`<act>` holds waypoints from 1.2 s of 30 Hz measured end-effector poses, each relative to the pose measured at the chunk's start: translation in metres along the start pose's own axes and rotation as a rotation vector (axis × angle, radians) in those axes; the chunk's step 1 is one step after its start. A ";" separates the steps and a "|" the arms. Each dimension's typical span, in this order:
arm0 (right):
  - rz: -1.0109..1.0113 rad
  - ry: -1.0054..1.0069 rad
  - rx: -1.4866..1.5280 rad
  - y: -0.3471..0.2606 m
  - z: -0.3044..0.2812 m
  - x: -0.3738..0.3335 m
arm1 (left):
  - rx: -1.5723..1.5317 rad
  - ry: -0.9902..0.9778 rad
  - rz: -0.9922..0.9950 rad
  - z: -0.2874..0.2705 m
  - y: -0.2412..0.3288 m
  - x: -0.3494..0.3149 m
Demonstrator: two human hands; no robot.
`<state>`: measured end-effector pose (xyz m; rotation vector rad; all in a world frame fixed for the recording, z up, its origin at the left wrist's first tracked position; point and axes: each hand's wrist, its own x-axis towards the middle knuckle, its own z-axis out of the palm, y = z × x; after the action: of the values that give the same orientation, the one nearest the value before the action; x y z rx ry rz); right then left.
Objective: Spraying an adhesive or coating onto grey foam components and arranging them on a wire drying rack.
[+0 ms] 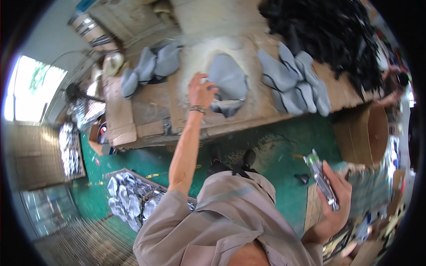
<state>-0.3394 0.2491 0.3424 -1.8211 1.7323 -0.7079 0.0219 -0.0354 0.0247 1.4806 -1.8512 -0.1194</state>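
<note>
My left hand (pixel 202 92) reaches over the table beside a grey, rounded padded piece (pixel 227 76). Its fingers are bent but apart, and I make out nothing held between them. The grey piece lies on a pale, dusty patch of cardboard. Its near end is darker and folded, with a black and pale edge. Out to the right, away from the table, my right hand (pixel 337 190) is closed around a silver hand tool (pixel 325 184). The tool has a green part at its upper end, and its exact kind is unclear.
Similar grey pieces lie in groups at the table's left (pixel 153 65) and right (pixel 293 82). A heap of black strips (pixel 328 40) covers the far right. A cardboard drum (pixel 361 135) stands by the right end. On the green floor, a rack (pixel 128 195) holds silvery-grey pieces behind my left arm.
</note>
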 end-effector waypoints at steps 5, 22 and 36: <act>-0.006 -0.114 0.023 -0.007 0.025 -0.003 | -0.027 0.131 0.012 -0.057 0.018 0.040; -0.036 -0.207 0.009 -0.065 0.103 0.041 | 0.321 0.003 -0.378 -0.174 -0.255 -0.111; -0.080 -0.263 -0.066 -0.113 0.145 0.068 | 0.237 0.080 -0.132 -0.263 -0.279 -0.044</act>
<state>-0.1544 0.1891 0.3160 -1.9395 1.5347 -0.4237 0.4046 0.0079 0.0519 1.7443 -1.7494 0.0981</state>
